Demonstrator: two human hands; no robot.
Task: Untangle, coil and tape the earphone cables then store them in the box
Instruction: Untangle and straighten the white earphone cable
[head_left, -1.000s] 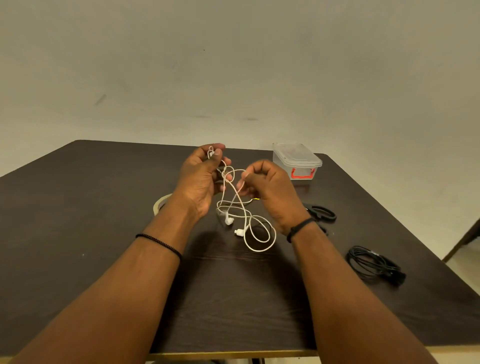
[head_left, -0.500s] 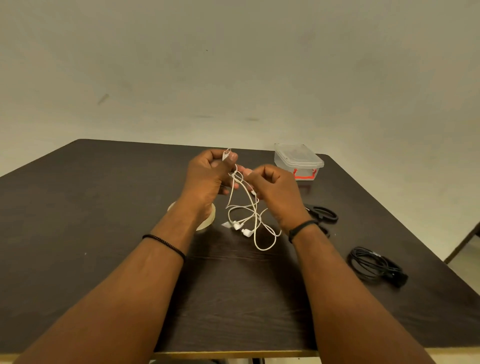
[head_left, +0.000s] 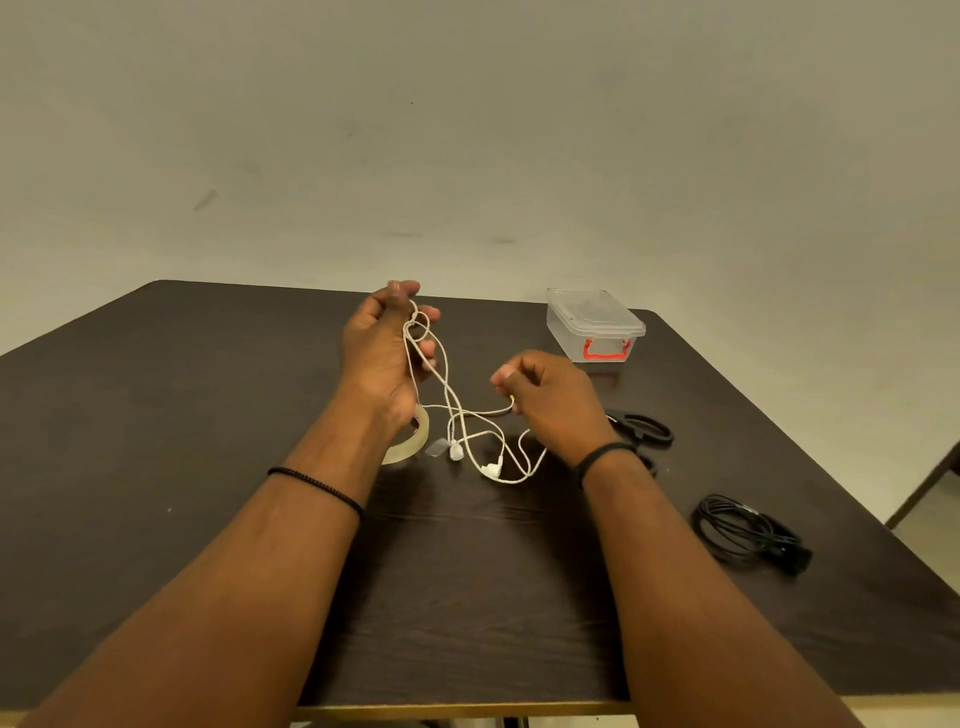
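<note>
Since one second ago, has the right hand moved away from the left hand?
Yes. The right hand has pulled rightward, nearer the scissors, opening a gap from the left hand.

On the table (head_left: 156, 395) before me, my left hand (head_left: 379, 358) is raised at centre with the earphone cable (head_left: 447, 395) hanging from its fingers down to the tabletop, where the earbuds lie between my two wrists. My right hand (head_left: 550, 400), lower and to the right of the left, holds another stretch of the same cable. A tape roll (head_left: 410, 447) lies flat beneath my left wrist, partly hidden by it. Scissors (head_left: 644, 428) lie just right of my right hand. A lidded box (head_left: 595, 325) sits behind them near the far edge. A second coiled cable (head_left: 745, 535) lies nearer me, toward the right edge, well apart from the rest.
</note>
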